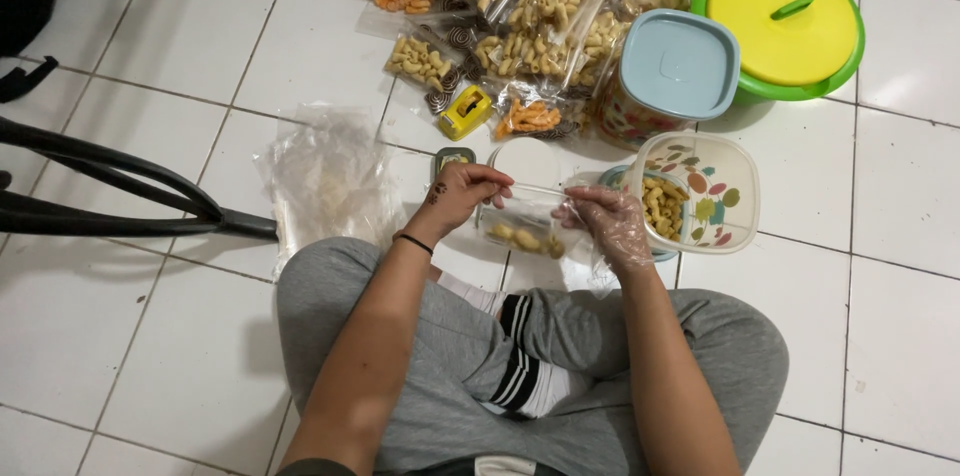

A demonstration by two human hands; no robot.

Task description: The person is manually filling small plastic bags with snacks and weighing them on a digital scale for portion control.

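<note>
Watching the head feed here. Starting at the fingers: the bare left hand (462, 194) is pinched on the top left end of a small clear plastic zip bag (527, 226), and the right hand (608, 223), in a thin see-through plastic glove, is pinched on the top right end of the same bag. So both hands are clenched on it, neither one loose. The bag hangs between them just above the floor, in front of the crossed legs, with a few pale yellow curled snack pieces (527, 239) sitting in its bottom. Its mouth runs left to right, straight from one set of fingertips to the other, so that's the long axis. Both hands are equally close to it, one per end.

Moving outward: just right of the gloved hand, nearly touching it, is an open square plastic tub with a flower print (722, 198), more of the same snacks inside. A round white lid (527, 162) lies right behind the bag. Further back there's a small yellow tape dispenser (465, 112), a pile of filled clear snack packets (530, 16), a square container with a pale blue lid (678, 66) and a round green container with a yellow lid (790, 21). Left of my knee lies a heap of empty clear plastic bags (330, 176) on the white tiled floor (150, 336).
</note>
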